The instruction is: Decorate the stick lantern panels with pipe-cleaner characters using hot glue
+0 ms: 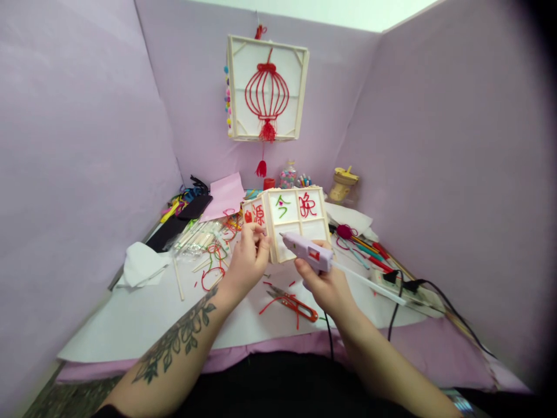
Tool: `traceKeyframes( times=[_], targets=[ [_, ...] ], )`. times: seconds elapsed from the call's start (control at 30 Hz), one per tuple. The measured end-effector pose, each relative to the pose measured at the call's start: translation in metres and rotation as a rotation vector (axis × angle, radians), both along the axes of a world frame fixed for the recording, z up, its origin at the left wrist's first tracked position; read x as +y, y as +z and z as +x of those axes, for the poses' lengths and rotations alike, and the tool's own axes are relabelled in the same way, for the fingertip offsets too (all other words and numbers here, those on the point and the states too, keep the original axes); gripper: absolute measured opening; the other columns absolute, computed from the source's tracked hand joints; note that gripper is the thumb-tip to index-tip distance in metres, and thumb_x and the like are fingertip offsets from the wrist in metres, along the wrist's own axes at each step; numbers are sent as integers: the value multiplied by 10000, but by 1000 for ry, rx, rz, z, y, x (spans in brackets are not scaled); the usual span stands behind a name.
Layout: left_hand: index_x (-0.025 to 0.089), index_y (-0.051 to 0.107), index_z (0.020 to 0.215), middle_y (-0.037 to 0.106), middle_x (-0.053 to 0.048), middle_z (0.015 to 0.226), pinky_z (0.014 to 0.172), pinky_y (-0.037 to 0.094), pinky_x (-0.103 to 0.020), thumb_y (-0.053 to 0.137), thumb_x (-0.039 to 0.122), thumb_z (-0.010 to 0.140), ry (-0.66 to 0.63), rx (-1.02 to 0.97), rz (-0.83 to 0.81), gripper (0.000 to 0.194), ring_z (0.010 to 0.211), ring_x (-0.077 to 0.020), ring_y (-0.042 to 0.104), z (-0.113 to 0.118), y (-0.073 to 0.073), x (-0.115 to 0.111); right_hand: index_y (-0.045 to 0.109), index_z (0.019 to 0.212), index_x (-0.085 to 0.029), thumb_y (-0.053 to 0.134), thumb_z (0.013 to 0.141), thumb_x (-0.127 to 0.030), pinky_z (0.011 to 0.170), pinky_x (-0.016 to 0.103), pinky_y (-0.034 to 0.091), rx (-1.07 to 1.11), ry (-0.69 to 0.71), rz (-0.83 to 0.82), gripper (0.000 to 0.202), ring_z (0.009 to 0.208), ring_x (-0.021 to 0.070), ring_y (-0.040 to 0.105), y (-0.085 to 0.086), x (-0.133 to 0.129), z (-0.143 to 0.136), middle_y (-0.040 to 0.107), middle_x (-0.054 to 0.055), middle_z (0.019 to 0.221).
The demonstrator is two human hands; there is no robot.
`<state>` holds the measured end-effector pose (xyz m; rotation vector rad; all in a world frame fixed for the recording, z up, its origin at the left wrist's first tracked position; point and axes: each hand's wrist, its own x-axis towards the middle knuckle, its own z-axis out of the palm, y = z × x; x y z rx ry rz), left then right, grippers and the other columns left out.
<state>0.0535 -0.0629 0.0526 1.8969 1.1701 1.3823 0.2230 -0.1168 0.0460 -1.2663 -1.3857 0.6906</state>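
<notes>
A pale purple hot glue gun (308, 251) sits in my right hand (328, 284), its nozzle pointing left and a long white glue stick (368, 283) jutting from its back. My left hand (250, 255) is pinched closed near the nozzle; what its fingertips hold is too small to name. Just behind both hands stands a small wood-framed paper lantern (300, 223). Its upper panels carry a green and two red characters; my hands hide parts of its lower edge. Below, red-handled thread snips (300, 303) lie on the white table cover with red yarn pieces around them.
A larger lantern (268, 87) with a red tassel hangs at the back. Left lie bagged sticks (200, 235), yarn scraps and crumpled white paper (143, 264). Right are a power strip (411, 290) with black cables, pens and a yellow-lidded cup (343, 184). Purple walls enclose three sides.
</notes>
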Motion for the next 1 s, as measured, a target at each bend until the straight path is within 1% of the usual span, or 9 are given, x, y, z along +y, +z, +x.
traceKeyframes(
  times=[0.13, 0.33, 0.4, 0.5, 0.57, 0.67, 1.0],
  targets=[
    [228, 368, 1027, 514, 46, 685, 586, 379, -252, 450, 276, 910, 12, 0, 22, 150, 590, -129, 534, 0, -1, 0, 448, 968, -227, 611, 815, -509, 509, 267, 411, -12, 14, 13, 360, 575, 149, 507, 3, -1, -1, 507, -20, 715],
    [226, 372, 1009, 510, 47, 689, 582, 389, -247, 469, 263, 893, 9, -5, 26, 156, 587, -124, 536, -2, -3, 2, 441, 907, -228, 615, 807, -467, 571, 287, 435, -103, -36, 88, 312, 643, 158, 505, 4, 0, -2, 511, -3, 762],
    [226, 373, 1004, 519, 42, 701, 585, 393, -245, 470, 260, 892, 15, -5, 29, 152, 596, -123, 540, -2, -4, 2, 437, 900, -228, 620, 798, -467, 563, 288, 431, -101, -34, 76, 317, 634, 157, 504, 4, 1, -3, 496, -17, 729],
    [229, 370, 998, 520, 42, 703, 589, 399, -246, 465, 259, 895, 22, -5, 34, 144, 595, -122, 535, -2, -3, 2, 414, 911, -233, 616, 801, -483, 497, 272, 393, -41, 4, 37, 340, 553, 139, 482, 5, 2, -4, 472, -49, 663],
    [229, 370, 1001, 516, 44, 699, 594, 403, -249, 460, 263, 899, 28, 0, 32, 140, 592, -122, 532, -1, -3, 1, 411, 904, -235, 612, 805, -491, 468, 268, 370, -26, 13, 29, 341, 523, 131, 474, 4, 2, -5, 476, -52, 659],
    [229, 375, 997, 523, 38, 715, 605, 407, -253, 461, 272, 899, 40, 2, 20, 137, 604, -124, 541, -1, -2, 0, 430, 890, -236, 610, 810, -494, 468, 273, 373, -50, -3, 33, 325, 542, 137, 495, 3, 2, -4, 496, -41, 687],
    [232, 360, 977, 493, 56, 690, 573, 395, -237, 451, 263, 906, 21, -8, 40, 119, 568, -110, 515, -1, -1, 1, 433, 875, -241, 621, 795, -495, 483, 278, 401, -32, 12, 1, 326, 572, 159, 528, 5, 3, -3, 510, -36, 671]
  ],
)
